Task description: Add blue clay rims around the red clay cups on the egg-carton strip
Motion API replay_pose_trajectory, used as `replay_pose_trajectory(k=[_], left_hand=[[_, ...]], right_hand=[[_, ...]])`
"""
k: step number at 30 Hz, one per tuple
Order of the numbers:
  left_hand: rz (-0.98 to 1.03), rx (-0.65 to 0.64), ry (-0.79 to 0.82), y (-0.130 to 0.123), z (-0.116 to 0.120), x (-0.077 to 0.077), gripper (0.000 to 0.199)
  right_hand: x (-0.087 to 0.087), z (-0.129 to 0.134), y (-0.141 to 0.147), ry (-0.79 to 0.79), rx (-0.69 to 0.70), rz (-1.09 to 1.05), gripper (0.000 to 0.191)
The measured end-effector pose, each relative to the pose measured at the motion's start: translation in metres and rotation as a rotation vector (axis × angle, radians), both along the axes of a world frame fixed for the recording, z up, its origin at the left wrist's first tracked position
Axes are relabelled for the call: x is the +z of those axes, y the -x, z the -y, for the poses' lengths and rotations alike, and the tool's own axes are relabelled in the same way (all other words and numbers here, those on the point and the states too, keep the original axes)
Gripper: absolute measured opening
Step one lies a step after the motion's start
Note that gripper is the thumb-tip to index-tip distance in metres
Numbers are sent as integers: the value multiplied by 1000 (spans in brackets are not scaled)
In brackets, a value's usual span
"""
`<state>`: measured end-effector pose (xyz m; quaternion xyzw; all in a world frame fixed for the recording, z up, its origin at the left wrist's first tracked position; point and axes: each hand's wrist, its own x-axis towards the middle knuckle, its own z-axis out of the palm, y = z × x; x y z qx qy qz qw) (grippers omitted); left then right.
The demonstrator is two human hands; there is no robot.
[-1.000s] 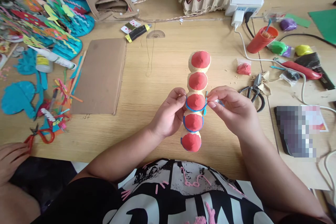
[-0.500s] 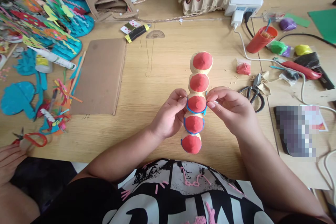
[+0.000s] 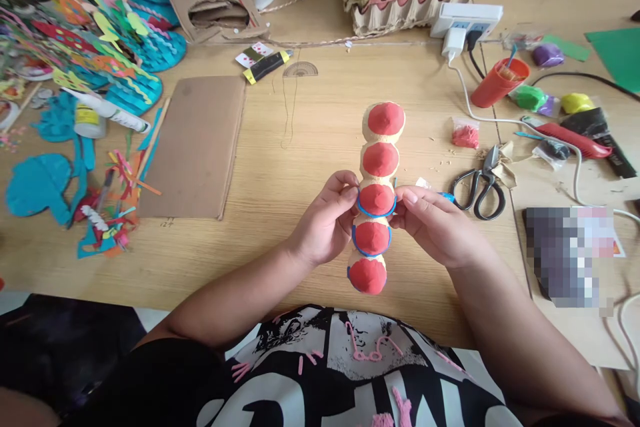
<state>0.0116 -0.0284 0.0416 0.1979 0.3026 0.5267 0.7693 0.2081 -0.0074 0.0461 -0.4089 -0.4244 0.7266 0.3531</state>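
Note:
An egg carton strip (image 3: 380, 160) stands out from me over the table, a row of several cups capped with red clay. Blue strips (image 3: 377, 213) of what looks like clay curve around the near edges of the third and fourth cups, and a bit shows at the nearest cup. My left hand (image 3: 327, 217) is closed on the strip's left edge, by the third cup. On the opposite edge, my right hand (image 3: 433, 220) pinches beside that cup, thumb on top, where a short blue end sticks up. Its other fingertips are hidden behind the carton.
Black-handled scissors (image 3: 480, 183), a small blue packet (image 3: 447, 197) and a red clay bag (image 3: 465, 133) lie to the right. Beyond are an orange cup (image 3: 500, 82) and a power strip (image 3: 465, 20) with cables. Cardboard (image 3: 193, 147) and paper scraps (image 3: 115, 200) lie left.
My right hand has turned and dropped slightly, its thumb now on top at the carton's edge. The blue packet has come into view. At the left, another person's hand and red-handled scissors have left view.

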Motion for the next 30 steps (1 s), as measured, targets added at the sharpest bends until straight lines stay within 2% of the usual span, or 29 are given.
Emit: replay_pose_trajectory(k=[5, 13, 18, 23, 30], left_hand=[[2, -25, -10, 1, -1, 0, 22], [28, -129, 2, 2, 0, -2, 29], [32, -143, 30, 3, -1, -4, 32], [63, -239, 63, 4, -3, -7, 35], [96, -263, 114, 3, -4, -11, 37]], right_hand=[[3, 4, 7, 45, -43, -104, 31], [4, 7, 7, 140, -54, -132, 33], [5, 6, 5, 121, -24, -148, 36], [5, 5, 4, 107, -12, -177, 34], [6, 6, 5, 177, -28, -222, 37]])
